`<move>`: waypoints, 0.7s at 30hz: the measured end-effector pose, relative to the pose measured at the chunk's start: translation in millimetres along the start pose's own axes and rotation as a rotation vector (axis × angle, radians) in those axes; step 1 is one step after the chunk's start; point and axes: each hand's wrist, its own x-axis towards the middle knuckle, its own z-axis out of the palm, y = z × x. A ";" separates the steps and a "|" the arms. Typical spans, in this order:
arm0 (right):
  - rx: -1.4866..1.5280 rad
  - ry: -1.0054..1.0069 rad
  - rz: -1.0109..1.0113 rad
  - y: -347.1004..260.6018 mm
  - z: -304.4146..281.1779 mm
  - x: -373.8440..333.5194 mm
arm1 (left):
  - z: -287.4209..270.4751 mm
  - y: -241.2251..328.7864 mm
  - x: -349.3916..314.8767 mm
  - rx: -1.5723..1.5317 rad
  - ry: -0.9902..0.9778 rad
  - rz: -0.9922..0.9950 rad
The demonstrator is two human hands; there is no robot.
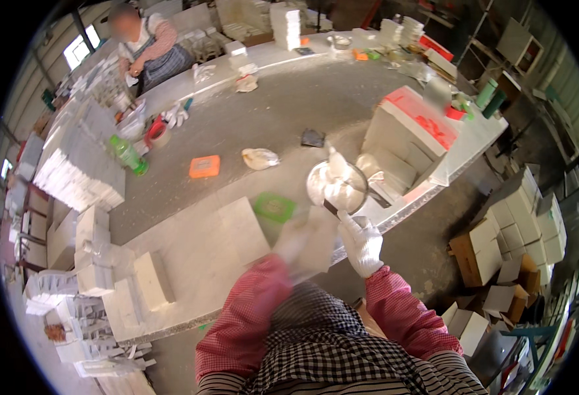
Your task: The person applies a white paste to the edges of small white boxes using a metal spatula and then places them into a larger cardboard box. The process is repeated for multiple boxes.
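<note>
My left hand (293,243), smeared by motion, is at a pale flat slab (320,238) in front of my apron and seems to grip it. My right hand (362,245), in a white knit glove, is closed on a small dark scraper (330,207) whose tip is at the near rim of a round metal bowl (311,187). White paste (343,194) fills the bowl, and a white-coated piece stands up out of it. Beside the bowl lies another dark flat tool (380,196). A green sponge-like block (274,207) and a larger white slab (243,230) lie left of my hands.
A white carton with a red top (421,112) stands right of the bowl. An orange box (204,166), a crumpled pale cloth (260,158) and a green bottle (129,156) are on the table (171,197). White slabs are stacked left; cartons (513,217) stand right. A co-worker (148,46) is at far left.
</note>
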 end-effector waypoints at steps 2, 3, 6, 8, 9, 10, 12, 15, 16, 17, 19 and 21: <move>-0.065 0.009 -0.083 1.5 7.9 5.3 | 2.0 6.5 -3.8 0.028 -0.026 0.014; -0.101 0.018 -0.123 0.7 11.4 6.1 | -1.8 2.3 -0.6 0.069 -0.028 0.035; -0.146 -0.035 -0.123 -0.6 20.2 0.2 | -8.1 -7.5 7.6 0.144 -0.043 0.071; -0.224 -0.069 -0.126 -5.4 18.8 -0.2 | -8.3 -9.7 7.9 0.125 -0.043 0.057; -0.283 -0.088 -0.132 -10.7 15.2 1.4 | -8.5 -12.0 9.8 0.140 -0.036 0.069; -0.341 -0.108 -0.137 -17.2 11.0 3.8 | -9.2 -15.4 12.8 0.155 -0.029 0.080; -0.423 -0.222 -0.088 -36.9 0.3 13.7 | -6.8 -10.2 7.7 0.078 -0.022 0.040; -0.451 -0.305 -0.035 -43.9 0.3 20.2 | 0.7 1.4 -5.9 -0.170 -0.065 -0.061; -0.443 -0.319 -0.022 -43.3 1.2 20.4 | -0.9 -4.2 -2.5 -0.224 -0.099 -0.061; -0.461 -0.338 -0.020 -43.6 1.1 20.4 | -2.0 -5.6 -2.4 -0.281 -0.128 -0.059; -0.493 -0.377 -0.017 -43.3 0.8 19.9 | -2.5 -7.1 0.3 -0.193 -0.118 -0.023; -0.286 -0.260 0.012 -31.1 3.9 12.9 | -9.7 -20.2 14.2 -0.156 -0.134 0.014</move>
